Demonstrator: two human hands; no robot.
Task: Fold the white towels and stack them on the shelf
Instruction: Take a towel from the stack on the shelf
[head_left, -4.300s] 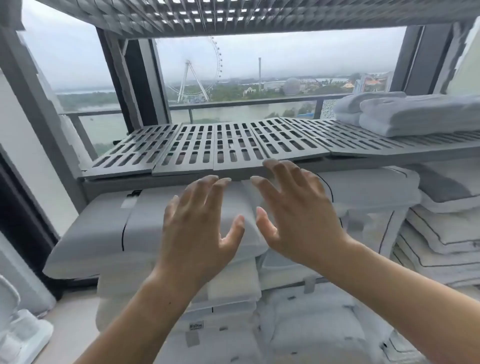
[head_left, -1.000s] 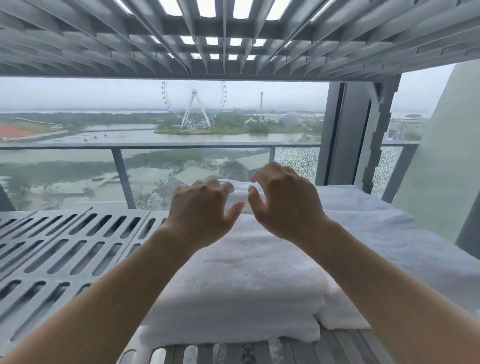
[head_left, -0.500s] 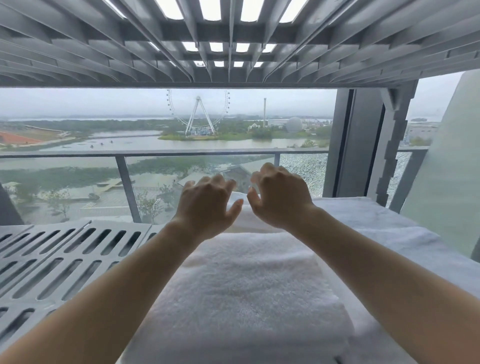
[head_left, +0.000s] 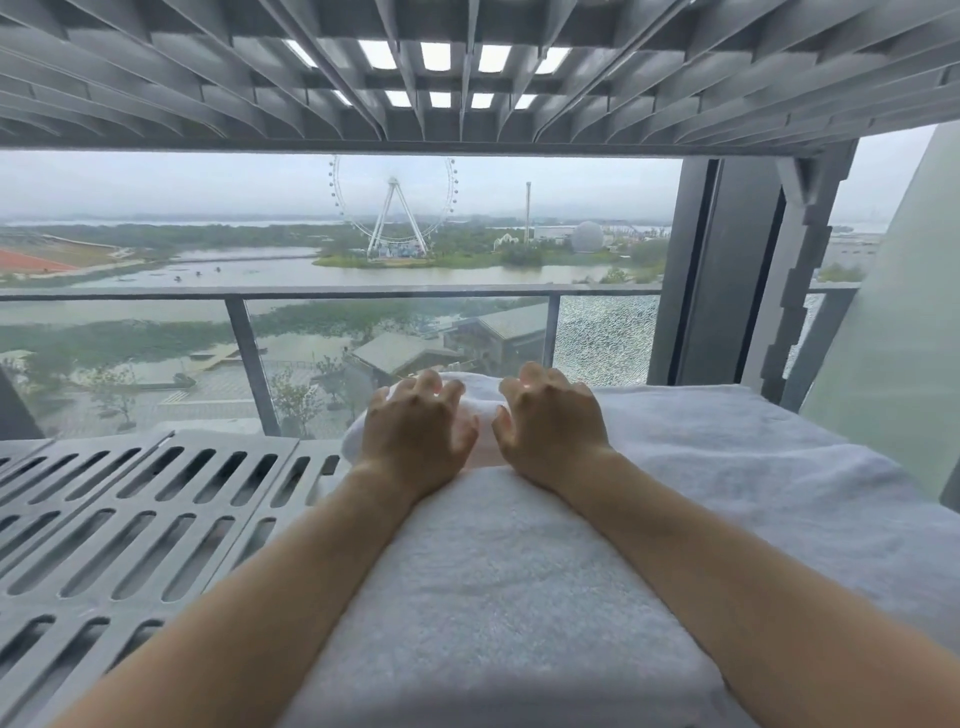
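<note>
head view: two bare forearms reach forward along a folded white towel (head_left: 493, 597) that lies on the right part of the grey slatted shelf (head_left: 130, 519). the left hand (head_left: 415, 436) and the right hand (head_left: 553, 431) sit side by side at the towel's far end, close together but not touching. both hands have their knuckles raised and their fingers bent like claws. the fingertips come down on a second towel (head_left: 480, 400), whose rounded white edge shows between and just beyond the hands. i cannot tell whether the fingers pinch the cloth or only press on it (the tips are turned away from the camera). more white towelling (head_left: 753, 467) lies flat just beside the folded towel on the right, reaching towards the dark window frame (head_left: 722, 270). the slats to the left of the towels are bare. the ribbed underside of an upper shelf (head_left: 467, 67) fills the top of the view. beyond the glass are a balcony railing (head_left: 311, 292), water, and a ferris wheel (head_left: 393, 208) in the distance.
</note>
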